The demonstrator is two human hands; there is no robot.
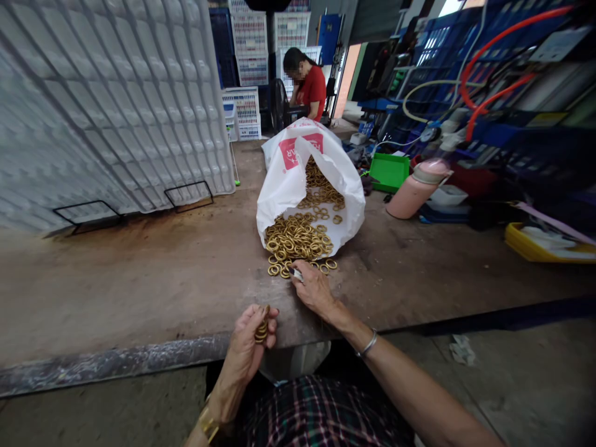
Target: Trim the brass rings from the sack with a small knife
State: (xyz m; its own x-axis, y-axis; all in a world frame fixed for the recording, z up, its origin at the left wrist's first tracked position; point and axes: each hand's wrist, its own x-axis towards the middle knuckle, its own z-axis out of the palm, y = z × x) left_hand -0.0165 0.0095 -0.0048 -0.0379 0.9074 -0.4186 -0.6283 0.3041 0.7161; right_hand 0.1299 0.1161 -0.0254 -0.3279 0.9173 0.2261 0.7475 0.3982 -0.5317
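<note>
My left hand (pixel 246 341) is curled around a short stack of brass-coloured rings (pixel 261 333), just above the table's front edge. Many loose rings (pixel 295 239) spill from the mouth of a white plastic sack (pixel 279 194) with red print, which lies on its side. At the front of this pile, my right hand (pixel 316 292) reaches down with its fingers bent together, touching or very near the nearest rings. Something white shows on or between its fingers. Whether a ring is in its fingertips is hidden.
Ribbed whitish panels or trays (pixel 153 99) lean on black wire stands (pixel 189 195) on the left of the brown table (pixel 139 285). To the right are a green tray (pixel 390 172), a pink bottle (pixel 414 189) and a yellow tray (pixel 535 245). A person in red (pixel 313 93) sits beyond the sack.
</note>
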